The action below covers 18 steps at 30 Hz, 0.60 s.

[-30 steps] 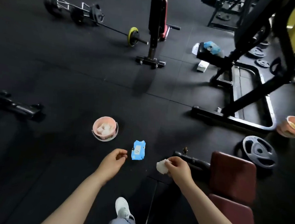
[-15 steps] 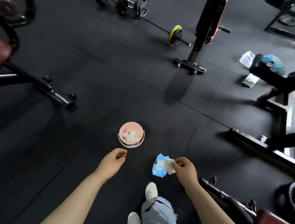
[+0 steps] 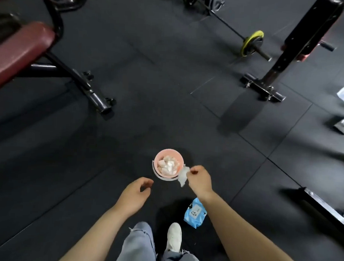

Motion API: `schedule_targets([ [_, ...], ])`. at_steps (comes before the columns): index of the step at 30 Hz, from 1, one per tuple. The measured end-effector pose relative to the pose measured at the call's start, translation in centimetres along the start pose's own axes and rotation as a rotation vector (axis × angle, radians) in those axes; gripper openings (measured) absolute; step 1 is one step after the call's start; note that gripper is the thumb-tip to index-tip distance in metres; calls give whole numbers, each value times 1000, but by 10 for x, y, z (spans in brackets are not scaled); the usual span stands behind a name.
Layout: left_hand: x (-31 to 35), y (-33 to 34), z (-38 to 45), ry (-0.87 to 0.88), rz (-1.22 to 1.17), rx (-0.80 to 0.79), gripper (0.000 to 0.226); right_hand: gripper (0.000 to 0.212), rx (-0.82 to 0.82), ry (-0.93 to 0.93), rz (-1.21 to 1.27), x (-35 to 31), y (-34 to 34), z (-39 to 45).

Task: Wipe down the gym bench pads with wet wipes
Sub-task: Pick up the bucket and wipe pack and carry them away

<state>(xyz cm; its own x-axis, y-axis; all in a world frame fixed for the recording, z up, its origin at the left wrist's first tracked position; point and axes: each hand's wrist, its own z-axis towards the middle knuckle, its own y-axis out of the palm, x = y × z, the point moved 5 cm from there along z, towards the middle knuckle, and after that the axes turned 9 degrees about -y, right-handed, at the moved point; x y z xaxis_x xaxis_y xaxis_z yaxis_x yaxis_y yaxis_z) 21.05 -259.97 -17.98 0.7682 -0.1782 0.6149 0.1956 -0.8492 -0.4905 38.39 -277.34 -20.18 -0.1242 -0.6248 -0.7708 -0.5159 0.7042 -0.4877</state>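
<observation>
Pinching a crumpled wet wipe [image 3: 183, 177], right hand [image 3: 199, 181] hangs just beside pink bin [image 3: 158, 159] | left hand [image 3: 133, 197] loosely curled, empty | carry wipe over rim; then release, so it lands inside.

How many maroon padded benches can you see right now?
1: the maroon padded bench on a black metal frame stands at the far left edge of the view, only partly in frame. More benches may lie outside the view.
</observation>
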Motion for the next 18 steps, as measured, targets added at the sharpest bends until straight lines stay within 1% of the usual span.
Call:
schedule_targets([
  [2, -1, -3, 9, -6, 6, -5, 28, 18, -26, -22, 6, -15, 11, 26],
  [4, -4, -7, 19, -17, 19, -14, 28, 32, -74, -17, -6, -23, 21, 44],
  [7, -7, -16, 35, -18, 39, -36, 28, 48, -139, 11, -24, -18, 32, 54],
  [13, -14, -27, 72, -15, 91, -116, 27, 48, -122, 173, -38, 28, 42, 39],
  [18, -15, -17, 114, 21, 199, -197, 29, 48, -70, 306, -17, 75, 44, 25],
])
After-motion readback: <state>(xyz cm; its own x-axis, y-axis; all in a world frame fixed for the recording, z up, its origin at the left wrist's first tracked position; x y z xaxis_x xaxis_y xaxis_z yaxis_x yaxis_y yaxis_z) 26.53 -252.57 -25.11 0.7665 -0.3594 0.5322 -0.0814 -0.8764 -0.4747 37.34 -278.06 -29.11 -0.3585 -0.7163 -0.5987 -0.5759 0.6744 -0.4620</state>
